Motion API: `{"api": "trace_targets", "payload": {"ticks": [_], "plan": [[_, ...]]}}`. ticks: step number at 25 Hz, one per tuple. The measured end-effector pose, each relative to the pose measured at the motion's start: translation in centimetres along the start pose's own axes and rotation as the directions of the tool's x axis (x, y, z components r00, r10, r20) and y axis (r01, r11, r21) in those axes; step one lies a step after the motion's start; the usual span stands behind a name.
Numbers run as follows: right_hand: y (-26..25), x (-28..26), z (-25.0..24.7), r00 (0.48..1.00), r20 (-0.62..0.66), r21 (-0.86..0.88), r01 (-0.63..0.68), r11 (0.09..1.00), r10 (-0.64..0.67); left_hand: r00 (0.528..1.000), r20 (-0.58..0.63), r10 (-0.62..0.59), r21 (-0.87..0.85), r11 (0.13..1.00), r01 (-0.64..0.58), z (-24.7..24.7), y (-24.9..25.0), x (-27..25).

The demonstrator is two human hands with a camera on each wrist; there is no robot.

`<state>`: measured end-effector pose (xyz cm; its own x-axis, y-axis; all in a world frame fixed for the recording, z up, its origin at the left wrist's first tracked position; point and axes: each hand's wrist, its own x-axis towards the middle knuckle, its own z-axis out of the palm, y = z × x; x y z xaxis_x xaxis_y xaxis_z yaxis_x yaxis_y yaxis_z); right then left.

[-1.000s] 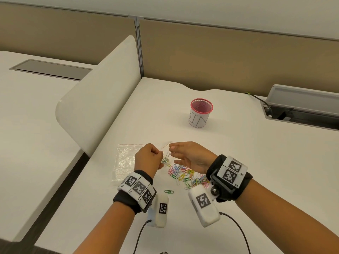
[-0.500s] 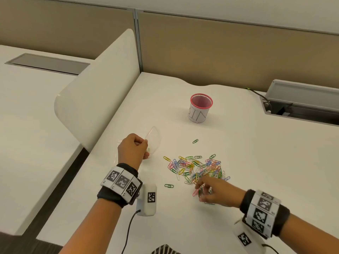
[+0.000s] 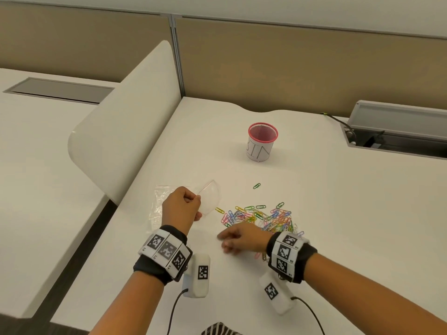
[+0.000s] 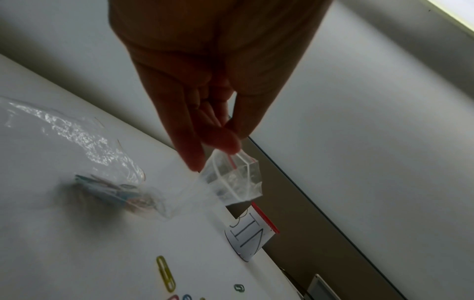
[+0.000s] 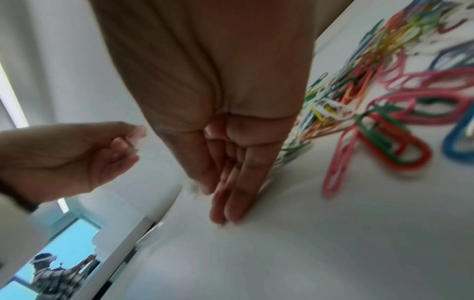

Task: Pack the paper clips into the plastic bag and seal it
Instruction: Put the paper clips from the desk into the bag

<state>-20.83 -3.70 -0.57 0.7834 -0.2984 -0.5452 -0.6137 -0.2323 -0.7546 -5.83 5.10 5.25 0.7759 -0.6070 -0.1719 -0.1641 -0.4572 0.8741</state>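
Your left hand (image 3: 182,206) pinches the plastic bag (image 4: 231,178) mouth, holding it open. Your right hand (image 3: 242,240) lies flat, fingers straight, on the desk (image 3: 338,213) beside the paper clips (image 3: 263,217).

hand-drawn black letters "bin" on the white paper wrap of the pink-rimmed mesh cup (image 3: 262,145), standing far on the desk beyond the clips. same wrap (image 4: 247,237) seen tilted from the left wrist view, with only "in" plainly legible. square black-and-white coded markers on both wristbands, left (image 3: 165,250) and right (image 3: 285,252), and on the white camera housings (image 3: 202,272) below them; tiny characters beside the band markers too small to read.
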Motion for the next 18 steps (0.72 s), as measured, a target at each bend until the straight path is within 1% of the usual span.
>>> {"api": "trace_targets", "payload": {"ticks": [1, 2, 3, 4, 6, 9, 10, 11, 12, 15, 18], "plan": [[0.2, 0.0, -0.5, 0.998, -0.065, 0.008, 0.005, 1.000, -0.004, 1.000, 0.004, -0.003, 0.003, 1.000, 0.003, 0.0, -0.1, -0.1], [0.4, -0.3, -1.0, 0.992, -0.126, -0.024, 0.015, 1.000, -0.017, 1.000, 0.008, -0.005, 0.005, 1.000, 0.005, 0.0, -0.1, -0.2], [0.8, -0.8, -1.4, 0.985, -0.166, -0.090, 0.022, 0.996, -0.036, 1.000, 0.011, -0.006, 0.005, 1.000, 0.006, 0.0, -0.2, -0.2], [1.2, -1.6, -1.6, 0.983, -0.174, -0.154, 0.023, 0.988, -0.050, 1.000, 0.013, -0.008, 0.004, 1.000, 0.008, 0.1, -0.3, -0.2], [2.3, -3.4, -1.4, 0.993, -0.116, -0.177, 0.008, 0.984, -0.029, 1.000, 0.019, -0.015, -0.001, 1.000, 0.015, 0.3, -0.4, -0.1], [4.1, -6.0, -0.7, 0.998, 0.014, -0.176, -0.052, 0.983, 0.055, 0.999, 0.042, -0.012, -0.003, 1.000, 0.012, 0.9, -0.4, -0.1], [4.6, -6.5, -0.8, 0.996, 0.032, -0.180, -0.071, 0.981, 0.078, 0.999, 0.049, -0.010, -0.007, 1.000, 0.010, 1.1, -0.3, -0.1], [5.0, -6.7, -1.0, 0.996, 0.023, -0.177, -0.083, 0.981, 0.089, 0.998, 0.056, -0.011, -0.009, 1.000, 0.012, 1.3, -0.3, -0.1], [5.3, -6.8, -1.4, 0.996, -0.013, -0.165, -0.091, 0.982, 0.090, 0.998, 0.061, -0.011, -0.006, 1.000, 0.011, 1.5, -0.3, -0.2], [5.5, -6.2, -3.4, 0.977, -0.208, -0.150, -0.082, 0.985, 0.049, 0.997, 0.075, -0.008, 0.013, 1.000, 0.007, 1.7, -0.3, -0.3], [5.5, -6.2, -5.6, 0.920, -0.393, -0.143, -0.071, 0.987, 0.009, 0.997, 0.082, -0.012, 0.024, 1.000, 0.010, 1.7, -0.4, -0.5]]}}
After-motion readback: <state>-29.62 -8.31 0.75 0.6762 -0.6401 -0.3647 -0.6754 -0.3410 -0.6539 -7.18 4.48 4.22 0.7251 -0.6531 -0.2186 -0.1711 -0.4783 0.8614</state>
